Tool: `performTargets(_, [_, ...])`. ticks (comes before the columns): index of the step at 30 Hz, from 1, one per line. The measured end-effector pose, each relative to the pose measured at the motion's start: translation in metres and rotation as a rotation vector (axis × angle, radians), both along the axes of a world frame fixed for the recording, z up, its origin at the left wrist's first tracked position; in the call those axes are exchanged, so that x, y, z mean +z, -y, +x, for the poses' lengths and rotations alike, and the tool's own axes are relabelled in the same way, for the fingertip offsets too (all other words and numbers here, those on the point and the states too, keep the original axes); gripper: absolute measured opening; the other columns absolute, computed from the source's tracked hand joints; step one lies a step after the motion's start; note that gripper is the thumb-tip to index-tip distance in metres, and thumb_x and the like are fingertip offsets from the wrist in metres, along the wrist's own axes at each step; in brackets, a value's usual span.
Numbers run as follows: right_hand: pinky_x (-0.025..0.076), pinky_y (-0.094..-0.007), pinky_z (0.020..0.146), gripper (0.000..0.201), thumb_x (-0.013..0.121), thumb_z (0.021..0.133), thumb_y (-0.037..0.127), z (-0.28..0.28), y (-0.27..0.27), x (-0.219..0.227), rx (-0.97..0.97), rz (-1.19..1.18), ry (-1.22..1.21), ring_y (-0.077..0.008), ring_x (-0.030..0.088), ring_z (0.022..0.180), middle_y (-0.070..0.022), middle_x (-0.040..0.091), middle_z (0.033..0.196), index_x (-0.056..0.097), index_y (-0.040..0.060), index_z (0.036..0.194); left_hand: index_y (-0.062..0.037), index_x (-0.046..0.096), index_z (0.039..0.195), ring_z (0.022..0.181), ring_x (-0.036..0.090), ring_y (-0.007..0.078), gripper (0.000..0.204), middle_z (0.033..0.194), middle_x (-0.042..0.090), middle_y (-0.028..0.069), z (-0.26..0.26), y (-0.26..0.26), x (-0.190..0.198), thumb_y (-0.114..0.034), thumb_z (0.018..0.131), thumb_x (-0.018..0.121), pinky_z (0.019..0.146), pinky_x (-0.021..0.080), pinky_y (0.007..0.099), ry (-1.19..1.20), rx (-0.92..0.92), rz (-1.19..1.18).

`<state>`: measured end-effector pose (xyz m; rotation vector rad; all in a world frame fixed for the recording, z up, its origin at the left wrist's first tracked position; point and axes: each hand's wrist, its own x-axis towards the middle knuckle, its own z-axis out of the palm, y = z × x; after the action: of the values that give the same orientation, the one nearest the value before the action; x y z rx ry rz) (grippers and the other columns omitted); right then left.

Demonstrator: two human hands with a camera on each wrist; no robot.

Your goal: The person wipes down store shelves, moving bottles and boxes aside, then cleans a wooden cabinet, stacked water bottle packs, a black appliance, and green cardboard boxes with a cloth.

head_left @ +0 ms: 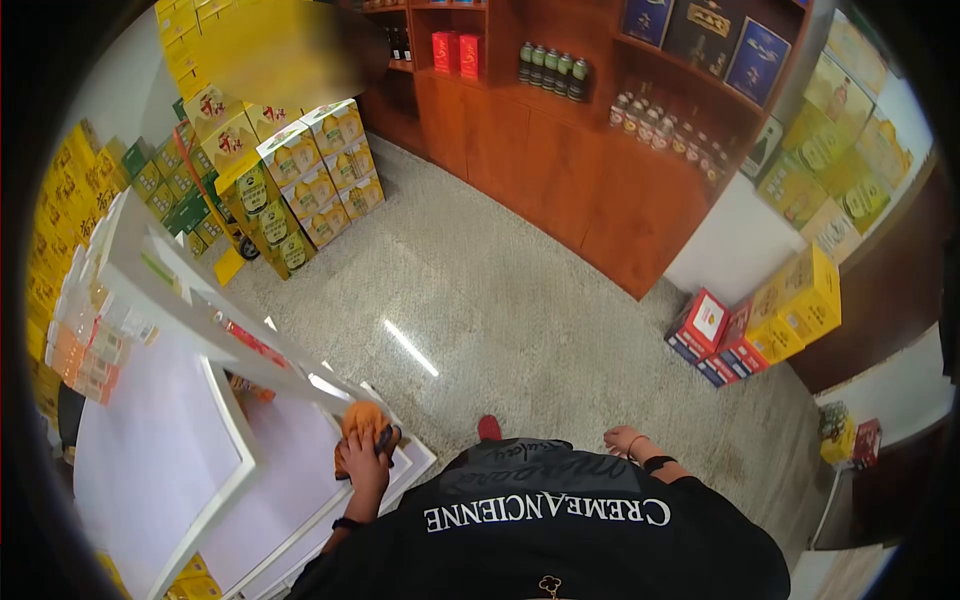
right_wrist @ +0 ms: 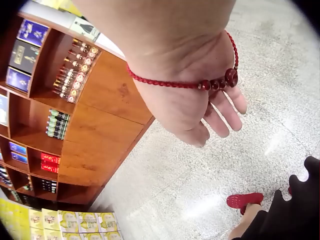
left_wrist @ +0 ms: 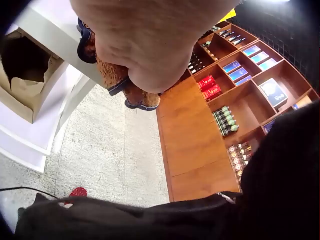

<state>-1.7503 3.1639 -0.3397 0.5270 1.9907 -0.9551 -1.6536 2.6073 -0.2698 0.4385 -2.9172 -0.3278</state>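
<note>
In the head view my left hand (head_left: 363, 462) holds a bunched orange-brown cloth (head_left: 366, 416) over the end of a white shelf unit (head_left: 422, 458). The left wrist view shows the same cloth (left_wrist: 111, 73), fuzzy and edged in dark blue, bulging out past the left hand (left_wrist: 137, 42); the fingertips are hidden there. On the other side of my body, the right hand (head_left: 627, 442) hangs beside the black shirt. Its fingers are loosely bent with nothing in them, and a red braided bracelet (right_wrist: 165, 84) circles the wrist in the right wrist view.
A torn cardboard box (left_wrist: 30, 107) sits on the white unit. Ahead stands a wooden cabinet (head_left: 540, 150) with bottles and boxes on its shelves. Stacked cartons (head_left: 320, 180) rise at the left, and more cartons (head_left: 760, 320) stand at the right. Speckled floor (head_left: 480, 290) lies between.
</note>
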Motion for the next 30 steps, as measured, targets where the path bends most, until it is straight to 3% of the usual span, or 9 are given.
performTargets(4, [0.049, -0.0331, 0.056, 0.033, 0.054, 0.081, 0.031, -0.094, 0.011, 0.027, 0.099, 0.084, -0.048, -0.0184, 0.064, 0.073, -0.0066, 0.065, 0.089, 0.065, 0.0055, 0.098, -0.0114, 0.053, 0.126, 0.110, 0.045, 0.0395, 0.056, 0.121, 0.049, 0.0188, -0.033, -0.005, -0.015, -0.013, 0.070, 0.059, 0.094, 0.036, 0.0504, -0.004, 0.084, 0.192])
performTargets(7, [0.049, -0.0325, 0.056, 0.032, 0.054, 0.081, 0.031, -0.173, 0.021, 0.008, 0.167, 0.052, -0.107, -0.0182, 0.064, 0.072, -0.0067, 0.065, 0.088, 0.064, 0.0050, 0.098, -0.0074, 0.056, 0.121, 0.100, 0.056, 0.0381, 0.048, 0.113, 0.057, 0.0189, -0.078, 0.002, -0.018, -0.009, 0.074, 0.056, 0.090, 0.042, 0.0442, -0.067, 0.175, 0.383])
performTargets(10, [0.049, -0.0307, 0.059, 0.033, 0.055, 0.083, 0.029, -0.224, 0.042, 0.002, 0.180, -0.041, -0.158, -0.0173, 0.064, 0.074, -0.0056, 0.065, 0.090, 0.063, 0.0061, 0.106, -0.0008, 0.053, 0.124, 0.101, 0.060, 0.0215, 0.040, 0.114, 0.060, 0.0135, -0.136, -0.009, -0.028, -0.001, 0.084, 0.046, 0.087, 0.047, 0.0309, -0.158, 0.210, 1.230])
performTargets(11, [0.049, -0.0300, 0.060, 0.035, 0.056, 0.084, 0.028, -0.234, 0.061, 0.025, 0.120, -0.125, -0.165, -0.0169, 0.063, 0.074, -0.0052, 0.065, 0.091, 0.062, 0.0066, 0.110, -0.0008, 0.053, 0.124, 0.101, 0.060, 0.0215, 0.040, 0.114, 0.060, 0.0135, -0.156, -0.020, -0.011, -0.001, 0.084, 0.046, 0.087, 0.047, 0.0309, -0.159, 0.223, 1.230])
performTargets(13, [0.049, -0.0292, 0.061, 0.036, 0.056, 0.085, 0.027, -0.264, 0.091, 0.051, 0.070, -0.219, -0.171, -0.0164, 0.062, 0.075, -0.0048, 0.065, 0.092, 0.060, 0.0072, 0.115, -0.0007, 0.050, 0.126, 0.099, 0.059, 0.0173, 0.038, 0.110, 0.061, 0.0101, -0.200, -0.036, 0.036, -0.004, 0.088, 0.045, 0.084, 0.048, 0.0278, -0.145, 0.304, 1.616])
performTargets(15, [0.049, -0.0276, 0.064, 0.040, 0.056, 0.087, 0.026, -0.294, 0.108, 0.059, 0.165, -0.312, -0.183, -0.0152, 0.060, 0.078, -0.0042, 0.063, 0.093, 0.056, 0.0085, 0.123, -0.0015, 0.048, 0.128, 0.095, 0.060, 0.0165, 0.039, 0.108, 0.061, 0.0092, -0.246, -0.028, 0.031, -0.009, 0.090, 0.047, 0.081, 0.049, 0.0280, -0.021, 0.303, 1.589])
performTargets(18, [0.051, -0.0285, 0.074, 0.045, 0.058, 0.090, 0.028, -0.361, 0.135, 0.068, 0.251, -0.491, -0.191, -0.0138, 0.060, 0.090, -0.0046, 0.061, 0.104, 0.050, 0.0078, 0.130, -0.0024, 0.048, 0.127, 0.090, 0.059, 0.0144, 0.040, 0.104, 0.060, 0.0070, -0.339, -0.043, 0.051, -0.018, 0.091, 0.053, 0.076, 0.050, 0.0281, -0.002, 0.056, 1.573])
performTargets(24, [0.051, -0.0333, 0.082, 0.055, 0.057, 0.092, 0.035, -0.487, 0.206, 0.169, 0.276, -0.731, -0.354, -0.0161, 0.055, 0.107, -0.0058, 0.051, 0.122, 0.036, 0.0145, 0.138, -0.0016, 0.035, 0.136, 0.105, 0.057, 0.0208, 0.045, 0.120, 0.054, 0.0117, -0.545, -0.133, 0.093, -0.013, 0.094, 0.046, 0.084, 0.050, 0.0323, 0.110, -0.352, 1.710])
performTargets(30, [0.050, -0.0315, 0.084, 0.048, 0.051, 0.095, 0.034, -0.597, 0.205, 0.187, 0.048, -1.035, -0.403, -0.0137, 0.055, 0.109, -0.0030, 0.052, 0.122, 0.034, 0.0153, 0.136, -0.0023, 0.034, 0.137, 0.118, 0.049, 0.0221, 0.048, 0.127, 0.050, 0.0131, -0.658, -0.210, 0.139, -0.017, 0.093, 0.049, 0.096, 0.043, 0.0346, 0.093, -0.162, 1.750])
